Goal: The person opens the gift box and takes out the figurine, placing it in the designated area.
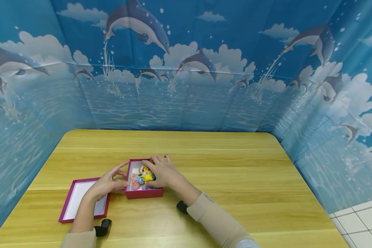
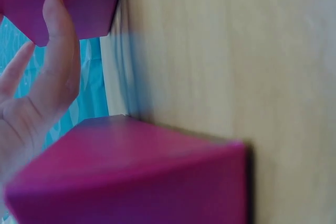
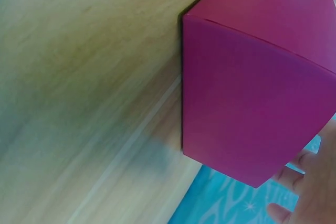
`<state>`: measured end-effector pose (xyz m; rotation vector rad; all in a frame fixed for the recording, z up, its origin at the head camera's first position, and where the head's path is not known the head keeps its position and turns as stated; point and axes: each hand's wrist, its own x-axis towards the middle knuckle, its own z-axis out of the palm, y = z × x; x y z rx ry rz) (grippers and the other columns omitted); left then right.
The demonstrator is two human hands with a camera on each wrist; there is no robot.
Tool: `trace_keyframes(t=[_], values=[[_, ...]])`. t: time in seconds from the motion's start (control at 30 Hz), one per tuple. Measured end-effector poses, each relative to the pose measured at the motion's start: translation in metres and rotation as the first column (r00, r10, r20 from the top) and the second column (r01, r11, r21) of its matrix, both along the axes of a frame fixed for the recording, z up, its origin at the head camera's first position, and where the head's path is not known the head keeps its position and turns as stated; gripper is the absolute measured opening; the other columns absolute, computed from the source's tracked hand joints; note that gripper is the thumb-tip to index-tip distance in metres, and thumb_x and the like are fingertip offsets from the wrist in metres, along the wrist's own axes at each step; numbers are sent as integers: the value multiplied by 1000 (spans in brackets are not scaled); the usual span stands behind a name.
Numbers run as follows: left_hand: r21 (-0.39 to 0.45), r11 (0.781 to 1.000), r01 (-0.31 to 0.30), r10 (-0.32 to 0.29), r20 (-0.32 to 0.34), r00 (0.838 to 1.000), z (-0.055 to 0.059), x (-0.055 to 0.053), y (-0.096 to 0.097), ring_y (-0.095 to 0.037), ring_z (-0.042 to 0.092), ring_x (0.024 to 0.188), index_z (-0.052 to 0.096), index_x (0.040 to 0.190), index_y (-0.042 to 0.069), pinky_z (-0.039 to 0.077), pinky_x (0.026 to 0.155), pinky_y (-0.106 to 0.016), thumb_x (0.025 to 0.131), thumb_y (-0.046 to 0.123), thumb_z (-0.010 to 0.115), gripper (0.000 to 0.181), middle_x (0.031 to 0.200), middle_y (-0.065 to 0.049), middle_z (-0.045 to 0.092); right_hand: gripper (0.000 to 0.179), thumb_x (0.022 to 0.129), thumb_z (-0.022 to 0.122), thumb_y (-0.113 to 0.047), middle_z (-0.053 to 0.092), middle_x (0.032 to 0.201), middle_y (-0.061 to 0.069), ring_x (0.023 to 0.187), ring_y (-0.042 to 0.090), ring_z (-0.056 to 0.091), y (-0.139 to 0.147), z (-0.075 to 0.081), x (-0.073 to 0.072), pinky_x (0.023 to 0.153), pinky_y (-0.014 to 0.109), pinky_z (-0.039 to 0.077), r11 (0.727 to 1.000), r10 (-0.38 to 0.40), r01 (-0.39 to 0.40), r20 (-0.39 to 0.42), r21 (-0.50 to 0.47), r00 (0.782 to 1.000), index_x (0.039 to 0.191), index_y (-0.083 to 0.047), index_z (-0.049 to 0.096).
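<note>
A magenta box [image 1: 144, 194] stands uncovered on the table, its inside white. It holds a yellow figurine [image 1: 147, 175] with red cheeks and several small pink and blue figurines [image 1: 135, 184]. My left hand [image 1: 106, 185] is at the box's left wall, thumb at the outer side and fingers lightly bent near the rim. Over the box's right side reaches my right hand [image 1: 164, 173], its thumb and index finger spread apart with the yellow figurine showing between them. The other fingers extend past the far rim. The palm hides the right part of the contents.
A magenta lid [image 1: 67, 205] lies inside up on the wooden table [image 1: 235, 186], left of the box and partly under my left forearm. Black wrist cameras [image 1: 103, 228] sit at both wrists. A dolphin-print curtain [image 1: 186, 103] hangs behind and beside the table.
</note>
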<state>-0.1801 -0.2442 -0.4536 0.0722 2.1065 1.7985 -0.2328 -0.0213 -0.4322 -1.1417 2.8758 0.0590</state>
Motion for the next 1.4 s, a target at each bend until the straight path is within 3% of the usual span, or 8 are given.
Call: trace_keyframes(t=[0.93,1.4], values=[[-3,1000,2,-2,8,1000,0,-1,0,-27,58,94,18,147,17,52,81,-42,83,6,65,80,124,-25,32,74,76,66,-52,43,128,-3,119,18,39,-3,-3,-2,104,48,25,1000,26,-26,-9,-15,1000,138,-26,35],[6,1000,5,-5,16,1000,-1,-1,-1,-26,58,93,17,147,18,52,81,-43,84,7,65,80,124,-25,31,73,70,72,-52,46,123,-4,113,17,42,-4,-5,-2,99,45,28,996,51,-54,-45,-75,998,131,-24,42]])
